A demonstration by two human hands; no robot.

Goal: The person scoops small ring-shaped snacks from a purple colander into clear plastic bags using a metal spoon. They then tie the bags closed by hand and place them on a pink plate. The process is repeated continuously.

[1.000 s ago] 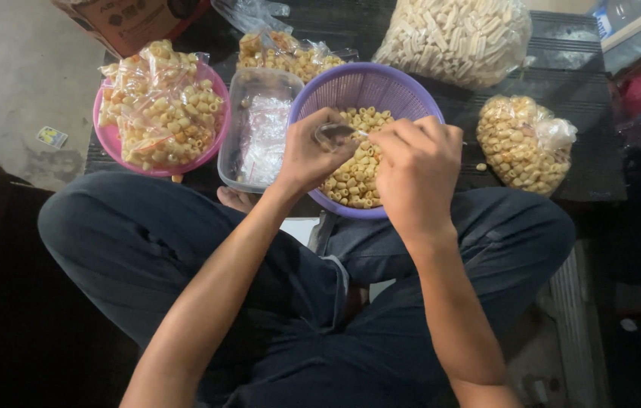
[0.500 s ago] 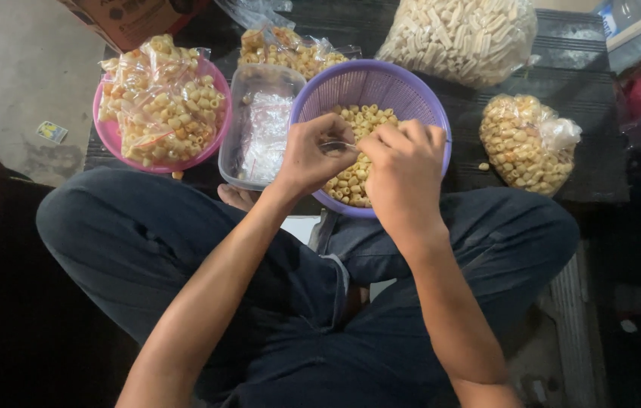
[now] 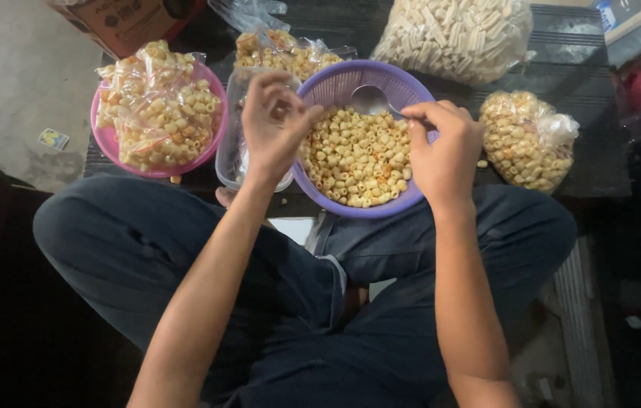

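A purple basket [image 3: 335,85] full of small yellow ring-shaped snacks [image 3: 354,159] stands in front of my knees. My right hand [image 3: 445,151] is over its right rim, pinching the handle of a metal spoon [image 3: 369,98] whose bowl rests at the back of the basket. My left hand [image 3: 275,125] hovers over the clear plastic container [image 3: 234,147] just left of the basket, fingers curled; whether it grips a small clear bag there is hard to tell.
A pink bowl [image 3: 109,143] at the left holds several filled snack bags [image 3: 158,106]. More filled bags [image 3: 290,53] lie behind the container. A large bag of pale tube snacks [image 3: 456,34] sits at the back, a smaller bag [image 3: 524,140] at the right. A cardboard box [image 3: 128,19] stands top left.
My hands were together over the basket's left part. Now they have parted: the left went over the clear container, the right moved to the right rim with the spoon.
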